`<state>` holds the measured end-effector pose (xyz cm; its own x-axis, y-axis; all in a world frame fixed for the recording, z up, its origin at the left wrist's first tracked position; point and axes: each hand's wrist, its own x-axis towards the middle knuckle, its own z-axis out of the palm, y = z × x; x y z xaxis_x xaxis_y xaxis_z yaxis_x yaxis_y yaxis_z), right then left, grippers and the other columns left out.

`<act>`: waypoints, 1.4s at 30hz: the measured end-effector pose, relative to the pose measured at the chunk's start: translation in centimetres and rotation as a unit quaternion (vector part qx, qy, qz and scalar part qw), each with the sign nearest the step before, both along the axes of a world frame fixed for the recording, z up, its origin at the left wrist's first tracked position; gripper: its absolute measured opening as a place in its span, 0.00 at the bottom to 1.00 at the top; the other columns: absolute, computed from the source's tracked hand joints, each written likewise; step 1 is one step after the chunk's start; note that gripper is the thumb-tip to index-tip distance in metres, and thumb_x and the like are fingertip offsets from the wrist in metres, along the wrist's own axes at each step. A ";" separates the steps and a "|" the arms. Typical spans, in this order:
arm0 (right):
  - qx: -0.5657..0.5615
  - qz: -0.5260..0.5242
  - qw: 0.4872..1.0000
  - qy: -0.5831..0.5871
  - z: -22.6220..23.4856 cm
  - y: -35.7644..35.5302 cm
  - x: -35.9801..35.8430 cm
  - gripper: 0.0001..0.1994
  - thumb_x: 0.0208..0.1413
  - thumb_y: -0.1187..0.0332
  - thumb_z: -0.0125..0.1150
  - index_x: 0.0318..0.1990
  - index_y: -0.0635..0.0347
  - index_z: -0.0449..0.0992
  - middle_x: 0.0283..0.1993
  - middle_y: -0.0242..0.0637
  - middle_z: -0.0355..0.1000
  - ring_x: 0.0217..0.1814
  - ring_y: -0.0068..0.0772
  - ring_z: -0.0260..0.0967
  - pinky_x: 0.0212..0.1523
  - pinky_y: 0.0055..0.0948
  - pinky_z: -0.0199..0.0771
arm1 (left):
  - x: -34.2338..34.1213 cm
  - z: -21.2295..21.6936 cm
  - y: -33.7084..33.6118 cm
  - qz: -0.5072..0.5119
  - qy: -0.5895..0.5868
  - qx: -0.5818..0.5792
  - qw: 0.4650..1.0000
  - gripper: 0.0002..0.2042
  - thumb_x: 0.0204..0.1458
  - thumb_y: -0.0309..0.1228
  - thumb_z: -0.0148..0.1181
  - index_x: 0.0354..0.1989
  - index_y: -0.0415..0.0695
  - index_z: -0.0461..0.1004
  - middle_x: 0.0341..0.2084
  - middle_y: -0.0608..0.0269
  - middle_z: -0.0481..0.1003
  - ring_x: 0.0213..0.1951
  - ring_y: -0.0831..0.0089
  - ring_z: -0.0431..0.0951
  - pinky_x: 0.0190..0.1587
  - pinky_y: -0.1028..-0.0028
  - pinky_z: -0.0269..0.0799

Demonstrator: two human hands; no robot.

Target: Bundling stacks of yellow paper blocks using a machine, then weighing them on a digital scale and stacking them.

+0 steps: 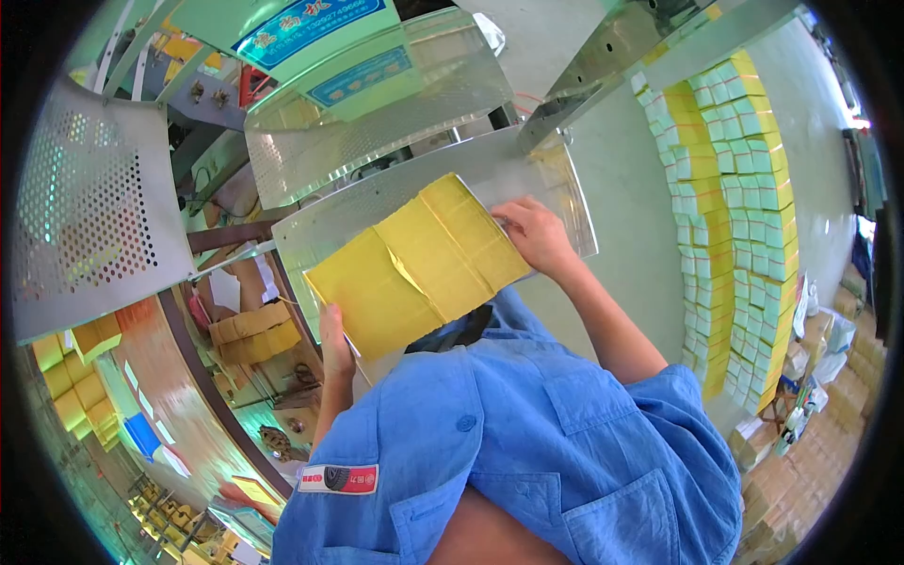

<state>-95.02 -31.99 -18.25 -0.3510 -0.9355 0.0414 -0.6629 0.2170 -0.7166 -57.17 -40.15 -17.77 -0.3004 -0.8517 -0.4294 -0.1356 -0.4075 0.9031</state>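
Note:
A flat rectangle of yellow paper (386, 273) lies tilted across the metal work surface (556, 184) in front of my body. Fold lines cross it, and near its middle one crease is raised and slightly torn. I cannot tell whether it is one sheet or a stack. My left hand (335, 344) grips its lower left edge, thumb upright along the side and other fingers hidden. At the upper right edge, my right hand (537, 234) holds it with curled fingers.
A metal machine with a slanted perforated guard (377, 118) stands just beyond the paper. A perforated panel (94, 207) is at left, above brown cartons (254, 330). Long rows of yellow-and-white bundles (739, 226) stand on the floor at right. A metal beam (603, 71) crosses the upper right.

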 end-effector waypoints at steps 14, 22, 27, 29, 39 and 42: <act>0.196 -0.028 0.896 -0.397 1.7 0.4 -1.0 0.23 0.66 0.50 0.47 0.52 0.61 0.78 0.44 0.41 0.79 0.39 0.32 0.77 0.42 0.30 0.76 | 0.3 0.6 0.1 0.051 0.114 0.101 0.987 0.27 0.69 0.47 0.34 0.63 0.36 0.62 0.57 0.54 0.70 0.56 0.65 0.71 0.58 0.67 0.67; 0.196 0.020 0.936 -0.291 4.6 -0.3 -0.1 0.27 0.65 0.46 0.44 0.54 0.57 0.77 0.48 0.47 0.78 0.46 0.41 0.77 0.50 0.35 0.74 | -0.2 0.9 0.3 0.077 0.117 0.126 0.982 0.29 0.69 0.49 0.31 0.65 0.38 0.61 0.60 0.56 0.69 0.60 0.64 0.69 0.61 0.65 0.64; 0.205 -0.022 0.941 -0.268 4.4 -1.1 0.3 0.26 0.65 0.46 0.46 0.53 0.59 0.77 0.45 0.46 0.78 0.47 0.38 0.74 0.49 0.35 0.72 | -3.5 0.4 -0.4 0.069 0.134 0.123 0.981 0.28 0.68 0.50 0.33 0.65 0.40 0.61 0.60 0.58 0.69 0.61 0.64 0.68 0.62 0.65 0.63; 0.219 -0.075 0.943 -0.241 3.2 -1.8 -1.2 0.28 0.65 0.46 0.47 0.51 0.65 0.77 0.43 0.47 0.78 0.46 0.36 0.74 0.49 0.34 0.72 | -6.2 0.6 -1.4 0.100 0.141 0.131 0.976 0.29 0.67 0.52 0.36 0.65 0.42 0.62 0.58 0.61 0.70 0.59 0.67 0.70 0.58 0.68 0.66; 0.011 -0.273 0.893 -0.358 2.7 -1.8 -6.3 0.17 0.63 0.56 0.55 0.44 0.60 0.80 0.40 0.43 0.78 0.42 0.37 0.75 0.46 0.31 0.73 | -15.0 0.6 -8.1 -0.016 0.038 0.079 0.996 0.34 0.61 0.61 0.43 0.63 0.45 0.65 0.55 0.63 0.71 0.55 0.70 0.70 0.48 0.67 0.70; -0.126 -0.246 0.959 -0.061 7.6 -2.0 -3.2 0.11 0.59 0.64 0.59 0.42 0.62 0.79 0.39 0.41 0.77 0.40 0.34 0.74 0.45 0.31 0.72 | -14.9 1.1 -8.4 0.011 0.029 0.081 0.996 0.32 0.61 0.56 0.48 0.63 0.43 0.64 0.55 0.60 0.71 0.57 0.69 0.70 0.50 0.68 0.70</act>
